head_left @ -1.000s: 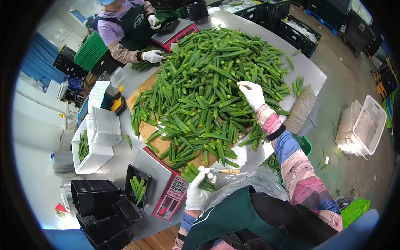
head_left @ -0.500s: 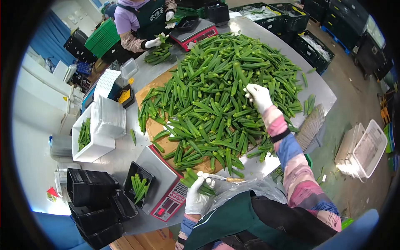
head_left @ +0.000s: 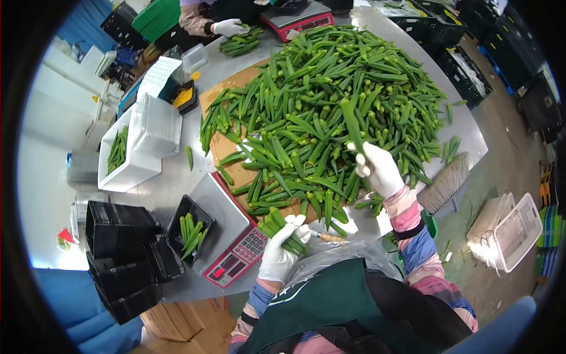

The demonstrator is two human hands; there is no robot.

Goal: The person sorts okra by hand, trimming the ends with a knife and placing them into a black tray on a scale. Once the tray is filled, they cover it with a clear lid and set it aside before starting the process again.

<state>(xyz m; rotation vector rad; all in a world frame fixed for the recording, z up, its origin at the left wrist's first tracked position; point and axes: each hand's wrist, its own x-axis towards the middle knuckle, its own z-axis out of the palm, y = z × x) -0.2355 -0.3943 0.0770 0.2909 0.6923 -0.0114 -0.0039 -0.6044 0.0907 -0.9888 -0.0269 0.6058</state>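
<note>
A large heap of green okra (head_left: 330,94) covers the middle of the metal table. My right hand (head_left: 377,168), in a white glove, grips one long okra pod (head_left: 352,122) upright at the heap's near right side. Close to my body, my gloved left hand (head_left: 281,253) is closed around a small bunch of okra (head_left: 277,227). Left of it stands a red and grey weighing scale (head_left: 227,230). A black tray (head_left: 190,231) with several pods rests on the scale's left part. A wooden-handled tool (head_left: 327,237) lies beside my left hand, its other end hidden.
Stacked black trays (head_left: 121,259) stand at the near left, with a white bin (head_left: 127,176) of okra and clear trays behind. Across the table a co-worker's gloved hand (head_left: 230,27) is beside a small okra pile and another red scale (head_left: 299,20). A brush (head_left: 447,183) sits at the right edge.
My right hand has come nearer to my body with the pod. My left hand keeps its bunch. The view has shifted, and the co-worker's other hand has moved almost out of view.
</note>
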